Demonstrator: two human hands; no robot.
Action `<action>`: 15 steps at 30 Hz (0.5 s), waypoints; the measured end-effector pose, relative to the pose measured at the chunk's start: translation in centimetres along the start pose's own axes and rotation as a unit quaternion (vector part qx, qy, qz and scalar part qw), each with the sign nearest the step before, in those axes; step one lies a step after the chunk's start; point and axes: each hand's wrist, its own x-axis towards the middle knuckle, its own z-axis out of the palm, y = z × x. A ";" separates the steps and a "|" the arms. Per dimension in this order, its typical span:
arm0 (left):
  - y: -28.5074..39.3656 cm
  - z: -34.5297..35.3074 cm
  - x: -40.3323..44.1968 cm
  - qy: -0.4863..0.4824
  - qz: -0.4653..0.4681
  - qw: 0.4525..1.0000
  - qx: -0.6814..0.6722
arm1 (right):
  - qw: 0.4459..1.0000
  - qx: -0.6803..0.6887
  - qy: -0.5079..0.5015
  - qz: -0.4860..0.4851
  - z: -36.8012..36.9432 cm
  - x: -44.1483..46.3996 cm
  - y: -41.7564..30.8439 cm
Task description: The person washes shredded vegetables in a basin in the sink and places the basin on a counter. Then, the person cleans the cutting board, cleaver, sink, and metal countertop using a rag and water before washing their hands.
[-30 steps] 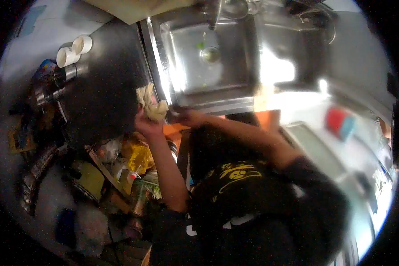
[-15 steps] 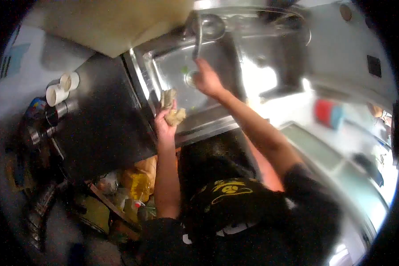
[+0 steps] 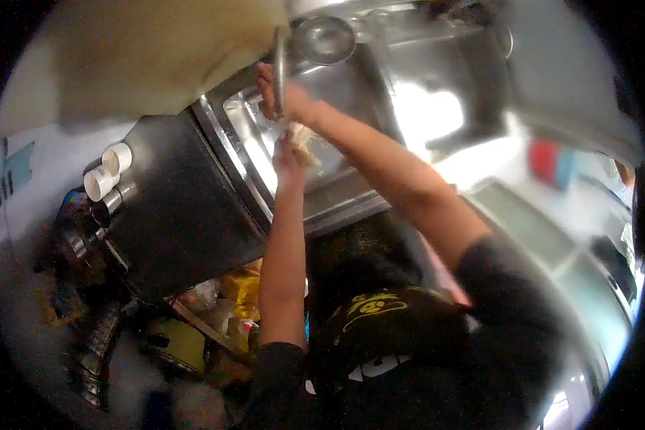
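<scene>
My left hand (image 3: 288, 159) is closed around a crumpled, pale tan cloth (image 3: 306, 149) over the near left part of the steel sink basin (image 3: 337, 89). Just beyond it, my right hand (image 3: 297, 102) reaches across to the tap spout (image 3: 280, 64). The curved metal spout passes in front of this hand, and its fingers stretch out past the spout on the left side. Motion blurs the right hand somewhat, and whether it touches the spout is hard to see.
A round metal bowl (image 3: 326, 39) sits at the back of the sink. On the left is a dark counter (image 3: 179, 193) with two white cups (image 3: 117, 158) at its edge. A large tan panel (image 3: 143, 50) hangs at upper left. Bags and a green container (image 3: 175, 344) are below.
The spout has swung left, with my right hand moving left beside it. My left hand has carried the cloth forward and right, over the basin and close under the spout.
</scene>
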 end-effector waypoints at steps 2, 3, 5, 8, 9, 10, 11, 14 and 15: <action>-0.1 4.1 0.9 0.061 -0.017 0.996 0.066 | 0.993 0.092 -0.057 0.036 -2.5 -1.2 0.5; 0.4 5.5 2.0 0.094 -0.070 0.981 0.155 | 0.986 0.136 -0.082 0.054 -4.9 -1.9 0.2; -1.5 1.8 7.4 0.135 -0.093 0.982 0.093 | 0.973 0.185 0.029 0.134 -10.0 -6.5 -1.9; -2.5 7.0 7.7 0.185 -0.006 0.959 0.214 | 0.900 0.271 0.098 0.327 -11.7 -13.8 -0.2; -1.9 10.6 7.7 0.257 -0.010 0.917 0.306 | 0.898 0.253 0.100 0.345 -12.0 -15.8 0.6; -2.3 9.3 8.8 0.194 -0.005 0.935 0.297 | 0.896 0.235 0.103 0.363 -11.8 -17.9 1.6; -2.0 7.9 10.1 0.130 0.001 0.949 0.287 | 0.893 0.219 0.107 0.378 -11.2 -19.6 2.7; -1.4 4.4 13.3 0.103 -0.004 0.966 0.236 | 0.873 0.255 0.089 0.405 -10.1 -21.7 3.9; -1.0 5.5 12.6 0.105 -0.007 0.968 0.228 | 0.874 0.257 0.080 0.405 -9.6 -21.8 4.1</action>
